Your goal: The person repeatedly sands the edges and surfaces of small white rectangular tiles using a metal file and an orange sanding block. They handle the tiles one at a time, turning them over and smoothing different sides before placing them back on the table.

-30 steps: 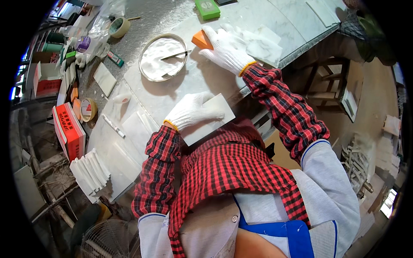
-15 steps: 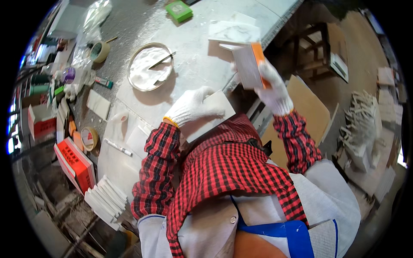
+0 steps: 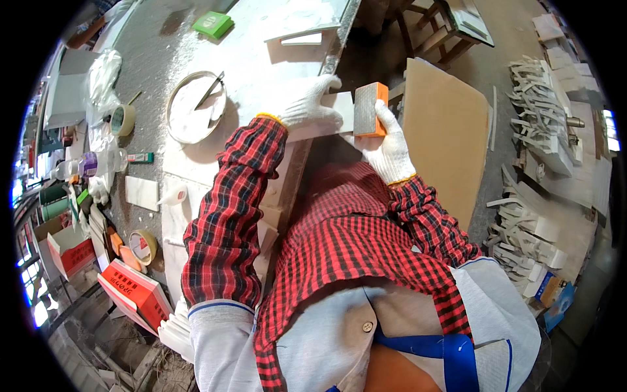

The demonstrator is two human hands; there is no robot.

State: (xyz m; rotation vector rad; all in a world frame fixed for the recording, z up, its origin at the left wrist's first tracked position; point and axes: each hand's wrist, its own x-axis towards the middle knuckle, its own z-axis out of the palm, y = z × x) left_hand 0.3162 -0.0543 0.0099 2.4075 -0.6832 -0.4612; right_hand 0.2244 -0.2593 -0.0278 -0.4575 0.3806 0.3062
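Note:
My gloved left hand (image 3: 302, 108) grips a flat white tile (image 3: 341, 110) at the table's edge, its thumb and fingers spread around the piece. My gloved right hand (image 3: 390, 150) is closed on an orange sanding block (image 3: 367, 111) with a grey abrasive face. The block is held up at the tile's right end; whether the two touch I cannot tell. To the left of my left hand stands a round dish (image 3: 171, 124) of white powder, a dark thin-bladed tool (image 3: 210, 90) lying across it.
Marble-patterned slabs (image 3: 304, 19) and a green box (image 3: 213, 25) lie at the far end of the table. Tape rolls (image 3: 123, 120), a small white tile (image 3: 142, 193) and a red box (image 3: 134, 291) are at left. A large tan board (image 3: 447, 144) leans at right, near a wooden stool (image 3: 450, 40).
My left hand has moved forward with the tile, out over the table's edge. My right hand has lowered the sanding block beside it. The view has shifted to the right.

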